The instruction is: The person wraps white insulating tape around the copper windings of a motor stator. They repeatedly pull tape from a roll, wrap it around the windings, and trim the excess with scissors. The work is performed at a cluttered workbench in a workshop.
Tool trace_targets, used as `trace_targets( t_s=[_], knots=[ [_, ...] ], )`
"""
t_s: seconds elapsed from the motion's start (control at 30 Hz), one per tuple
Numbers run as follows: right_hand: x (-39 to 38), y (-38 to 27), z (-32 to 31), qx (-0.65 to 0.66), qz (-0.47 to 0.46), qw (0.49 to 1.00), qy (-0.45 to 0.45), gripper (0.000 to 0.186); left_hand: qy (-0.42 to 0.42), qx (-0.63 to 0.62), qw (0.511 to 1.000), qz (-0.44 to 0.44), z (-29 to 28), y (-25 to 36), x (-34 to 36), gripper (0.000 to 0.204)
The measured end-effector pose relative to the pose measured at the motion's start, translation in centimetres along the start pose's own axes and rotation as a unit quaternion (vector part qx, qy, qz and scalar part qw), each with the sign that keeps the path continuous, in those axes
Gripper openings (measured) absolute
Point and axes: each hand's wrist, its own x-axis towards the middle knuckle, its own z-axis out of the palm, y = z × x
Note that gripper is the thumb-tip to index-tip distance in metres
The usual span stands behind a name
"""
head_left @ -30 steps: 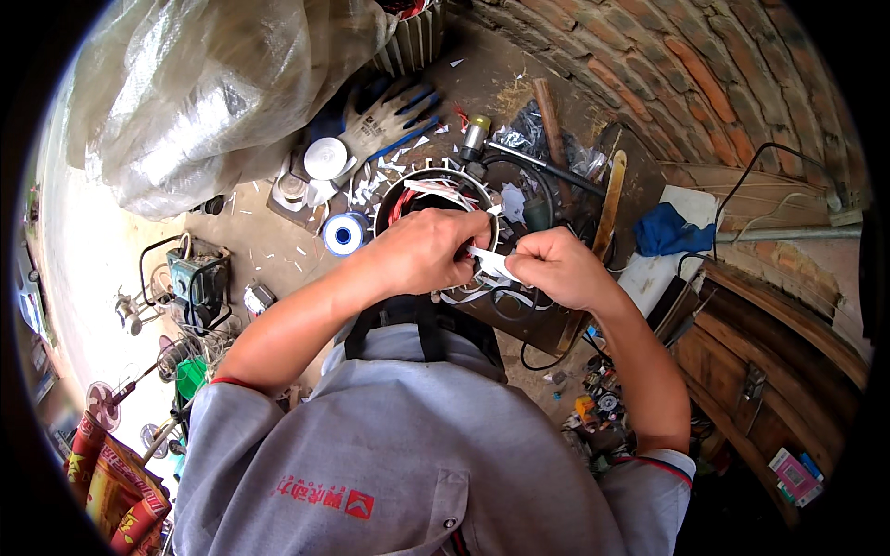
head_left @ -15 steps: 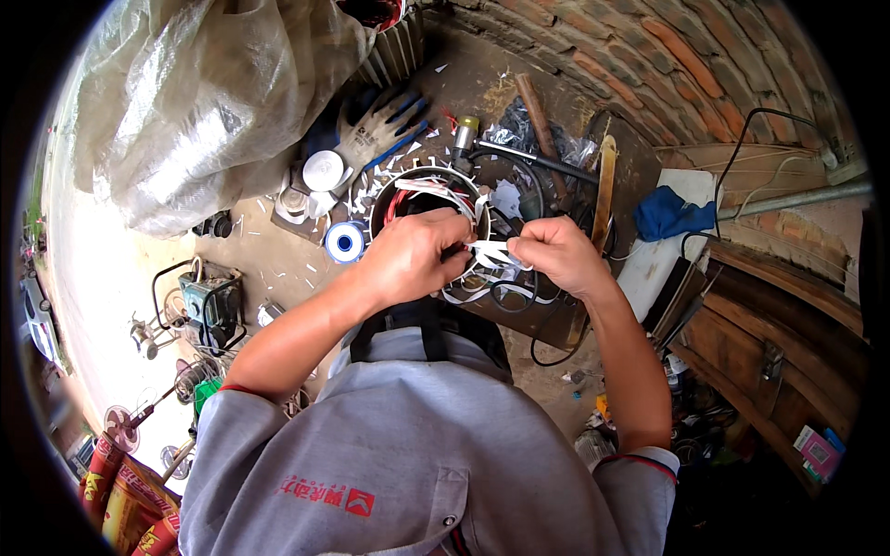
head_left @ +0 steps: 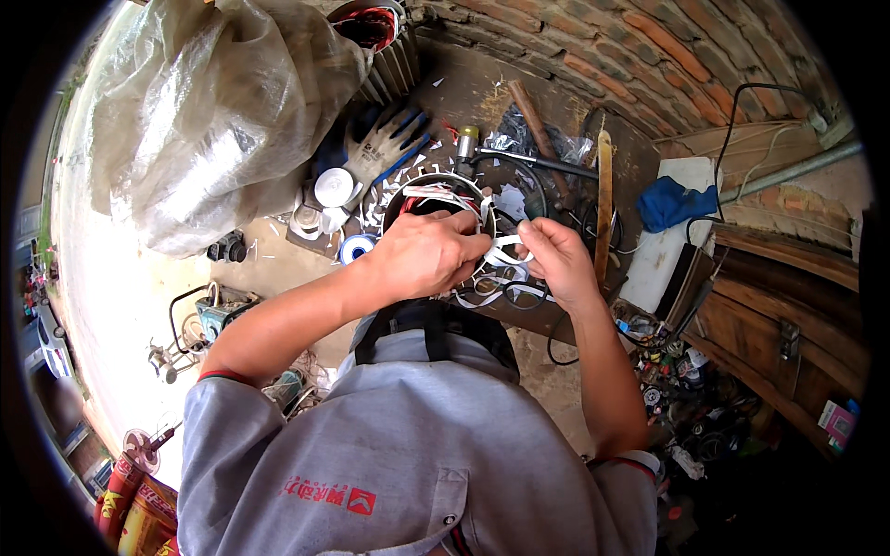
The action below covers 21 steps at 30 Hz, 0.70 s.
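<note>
My left hand [head_left: 431,255] is curled over the front of a round metal housing [head_left: 395,197] with red wires and white strips inside, its fingers closed on white tape [head_left: 508,243] at the housing's right side. To its right, my right hand [head_left: 556,259] pinches the same looping tape between thumb and finger. More white ribbon and a black cable hang below. Just left of the housing lie a blue-rimmed spool [head_left: 356,248] and a white roll [head_left: 332,188]. A cylindrical metal fitting [head_left: 467,145] stands behind it, among paper scraps.
Work gloves [head_left: 380,148], plastic sheeting [head_left: 213,111] and a finned housing [head_left: 394,65] sit behind and left. A wooden handle [head_left: 533,120], metal bar, wooden slat [head_left: 603,204] and blue cloth [head_left: 675,202] lie rightward, beside a brick wall. Machinery [head_left: 222,315] stands on the floor at left.
My right hand has turned more upright and moved slightly up, with the white tape now in a wider loop. My left hand stays at the housing, its fingers shifted a little rightward.
</note>
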Motion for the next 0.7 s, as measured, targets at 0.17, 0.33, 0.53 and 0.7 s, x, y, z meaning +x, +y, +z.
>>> trace_targets(
  t_s=[0.17, 0.33, 0.53, 0.7],
  knots=[
    [-3.1, 4.8, 2.5, -0.101, -0.138, 0.984, 0.059, 0.059, -0.053, 0.084, 0.993, 0.062, -0.8, -0.7, 0.5, 0.017],
    [-4.8, 4.3, 3.8, -0.385, -0.218, 0.88, 0.174, 0.023, -0.074, 0.09, 0.985, 0.124, -1.4, -2.4, 1.1, 0.019],
    [-10.7, -0.4, 9.9, -0.489, -0.357, 0.794, -0.043, 0.023, -0.142, 0.086, 0.973, 0.157, -2.2, -3.2, 1.9, 0.024],
    [-8.7, -2.4, 9.4, -0.33, -0.437, 0.834, 0.065, 0.021, -0.161, 0.088, 0.972, 0.145, -2.7, -3.0, 2.3, 0.018]
  ],
)
